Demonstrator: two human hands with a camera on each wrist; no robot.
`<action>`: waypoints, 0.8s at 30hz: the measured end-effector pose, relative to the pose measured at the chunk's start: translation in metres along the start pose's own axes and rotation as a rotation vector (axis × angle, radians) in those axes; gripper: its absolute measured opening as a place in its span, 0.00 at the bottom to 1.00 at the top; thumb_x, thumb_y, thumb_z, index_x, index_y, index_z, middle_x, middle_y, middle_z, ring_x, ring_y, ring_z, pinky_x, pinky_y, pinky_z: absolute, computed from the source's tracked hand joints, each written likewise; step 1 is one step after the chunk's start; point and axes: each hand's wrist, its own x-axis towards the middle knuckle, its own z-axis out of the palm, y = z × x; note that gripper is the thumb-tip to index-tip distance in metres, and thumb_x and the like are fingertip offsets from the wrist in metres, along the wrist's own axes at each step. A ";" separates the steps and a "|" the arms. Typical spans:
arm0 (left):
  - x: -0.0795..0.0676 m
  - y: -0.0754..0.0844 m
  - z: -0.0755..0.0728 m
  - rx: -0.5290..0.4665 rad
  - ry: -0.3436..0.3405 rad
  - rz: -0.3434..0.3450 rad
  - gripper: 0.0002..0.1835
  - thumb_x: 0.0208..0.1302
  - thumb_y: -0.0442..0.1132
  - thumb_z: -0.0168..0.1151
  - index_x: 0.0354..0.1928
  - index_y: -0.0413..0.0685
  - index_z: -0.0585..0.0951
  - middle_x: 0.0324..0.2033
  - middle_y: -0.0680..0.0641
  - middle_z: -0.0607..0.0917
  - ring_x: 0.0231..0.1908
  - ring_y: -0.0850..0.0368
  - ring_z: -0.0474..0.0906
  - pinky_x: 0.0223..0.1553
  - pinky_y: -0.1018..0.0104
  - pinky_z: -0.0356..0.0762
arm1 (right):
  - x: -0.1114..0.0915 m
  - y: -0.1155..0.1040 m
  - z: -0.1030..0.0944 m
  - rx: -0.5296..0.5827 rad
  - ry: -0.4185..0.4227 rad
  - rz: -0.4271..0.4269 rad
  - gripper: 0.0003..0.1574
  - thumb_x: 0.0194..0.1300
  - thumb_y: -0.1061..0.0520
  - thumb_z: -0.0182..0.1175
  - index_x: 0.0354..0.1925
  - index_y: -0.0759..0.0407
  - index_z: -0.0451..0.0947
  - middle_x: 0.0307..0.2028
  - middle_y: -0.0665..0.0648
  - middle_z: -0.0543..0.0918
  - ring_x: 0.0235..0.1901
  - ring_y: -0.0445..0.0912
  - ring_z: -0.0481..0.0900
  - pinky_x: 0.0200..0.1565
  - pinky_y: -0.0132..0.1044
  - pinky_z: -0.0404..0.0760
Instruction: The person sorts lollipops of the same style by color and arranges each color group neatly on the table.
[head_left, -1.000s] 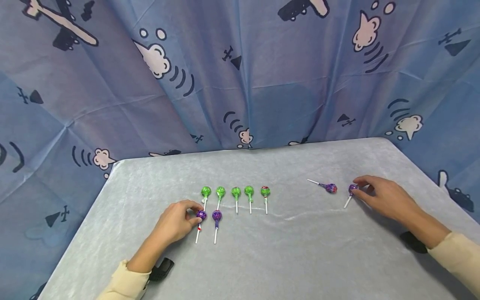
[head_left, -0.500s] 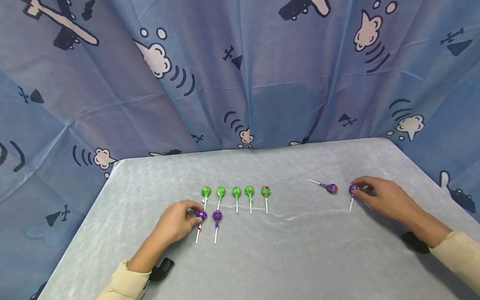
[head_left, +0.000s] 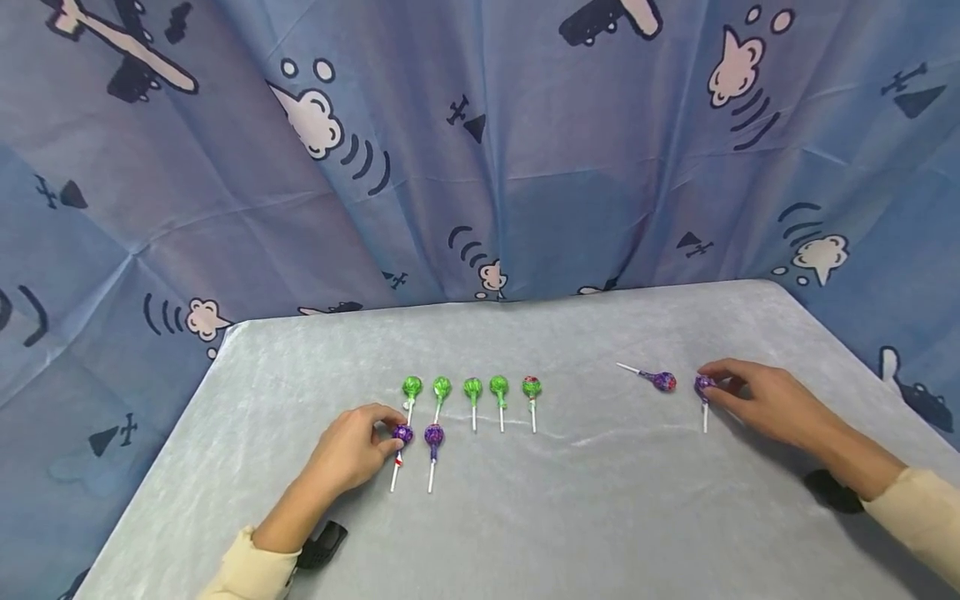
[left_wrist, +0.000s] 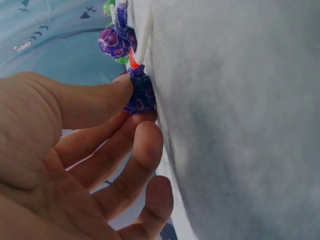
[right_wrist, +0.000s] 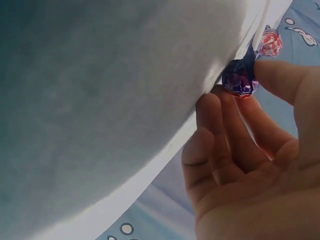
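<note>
My left hand (head_left: 352,448) pinches the purple head of a lollipop (left_wrist: 142,92) between thumb and fingers; its white stick points toward me on the table. Just right of it lies another purple lollipop (head_left: 433,437), parallel to the first. On the right side, my right hand (head_left: 765,398) pinches a purple-wrapped lollipop (right_wrist: 239,80) by its head, stick toward me. Left of that hand, a purple and red lollipop (head_left: 663,382) lies with its stick pointing left and away.
Behind the left purple lollipops runs a row of green-wrapped lollipops (head_left: 472,388), the rightmost lollipop (head_left: 532,387) having red on its top. A grey cloth covers the table (head_left: 570,517). A blue patterned curtain (head_left: 570,150) hangs behind its far edge.
The lollipop in my right hand has turned, its stick swinging from slanting left to pointing almost straight toward me. My left hand has stayed in place.
</note>
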 end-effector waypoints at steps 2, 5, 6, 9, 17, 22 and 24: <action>0.000 -0.001 0.000 -0.004 0.000 -0.005 0.12 0.55 0.37 0.74 0.43 0.55 0.87 0.25 0.56 0.80 0.24 0.63 0.69 0.27 0.65 0.65 | 0.000 0.000 -0.001 0.001 -0.008 -0.006 0.24 0.67 0.49 0.64 0.56 0.61 0.80 0.46 0.60 0.86 0.42 0.51 0.82 0.44 0.52 0.79; 0.001 -0.001 -0.001 -0.010 -0.006 -0.007 0.12 0.56 0.37 0.74 0.43 0.54 0.87 0.25 0.55 0.80 0.24 0.63 0.69 0.27 0.65 0.65 | 0.001 -0.001 -0.002 0.020 -0.037 -0.006 0.26 0.68 0.49 0.64 0.57 0.63 0.79 0.48 0.63 0.85 0.44 0.54 0.82 0.47 0.58 0.78; 0.001 -0.001 -0.001 -0.010 -0.009 -0.008 0.12 0.56 0.37 0.74 0.43 0.54 0.87 0.25 0.55 0.80 0.24 0.63 0.69 0.27 0.65 0.65 | 0.001 -0.001 -0.002 0.022 -0.044 -0.002 0.26 0.68 0.49 0.63 0.57 0.63 0.78 0.48 0.64 0.85 0.44 0.54 0.82 0.48 0.59 0.77; 0.002 -0.002 -0.002 -0.008 -0.014 -0.004 0.11 0.56 0.36 0.74 0.42 0.54 0.87 0.27 0.55 0.81 0.24 0.63 0.70 0.27 0.65 0.65 | 0.001 -0.001 -0.002 0.020 -0.043 -0.010 0.26 0.68 0.49 0.64 0.57 0.64 0.79 0.47 0.63 0.85 0.43 0.54 0.81 0.47 0.57 0.77; 0.004 -0.002 -0.003 0.004 -0.012 0.002 0.11 0.56 0.37 0.74 0.42 0.55 0.87 0.27 0.55 0.81 0.25 0.62 0.70 0.27 0.65 0.65 | 0.001 0.000 -0.003 0.012 0.003 -0.047 0.22 0.67 0.51 0.65 0.54 0.62 0.81 0.43 0.59 0.86 0.42 0.51 0.81 0.45 0.52 0.77; 0.004 -0.002 -0.003 0.001 -0.011 0.006 0.11 0.56 0.37 0.74 0.42 0.54 0.87 0.26 0.55 0.81 0.25 0.63 0.70 0.27 0.65 0.65 | 0.002 0.004 -0.008 0.032 -0.003 -0.015 0.23 0.68 0.47 0.64 0.54 0.59 0.81 0.43 0.57 0.86 0.42 0.50 0.80 0.43 0.48 0.77; 0.003 -0.002 -0.003 0.000 -0.010 0.008 0.11 0.56 0.37 0.74 0.42 0.54 0.87 0.26 0.55 0.81 0.24 0.63 0.70 0.27 0.65 0.65 | 0.003 0.004 -0.010 0.041 -0.002 -0.001 0.23 0.68 0.46 0.64 0.54 0.58 0.82 0.42 0.57 0.86 0.41 0.48 0.80 0.41 0.46 0.76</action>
